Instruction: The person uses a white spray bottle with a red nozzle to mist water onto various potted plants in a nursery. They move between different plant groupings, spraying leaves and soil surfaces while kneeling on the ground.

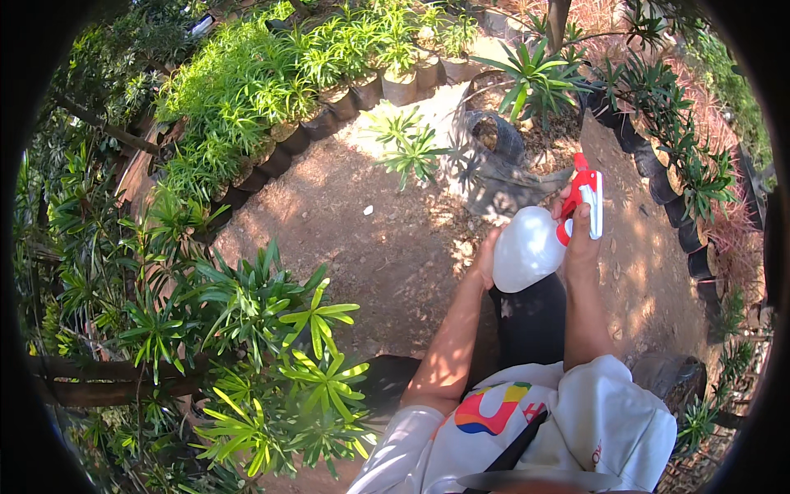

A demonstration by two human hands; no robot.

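A white translucent spray bottle [525, 251] is tilted in front of me, its base toward my body and its red-and-white spray head [586, 185] pointing up and to the right. My left hand [486, 257] is pressed round the left side of the bottle; the bottle hides most of its fingers. At the neck, my right hand [580, 230] is closed round the red collar, the thumb lying along the spray head. Beyond the bottle, a dark plant bag [502, 136] lies on the ground beside a leafy green plant [531, 82].
A row of potted green plants [346, 62] curves along the far left. Black plant bags [658, 185] line the right side. Leafy branches [317, 370] reach in close on my left. A small white piece [368, 211] lies on the bare soil [370, 272].
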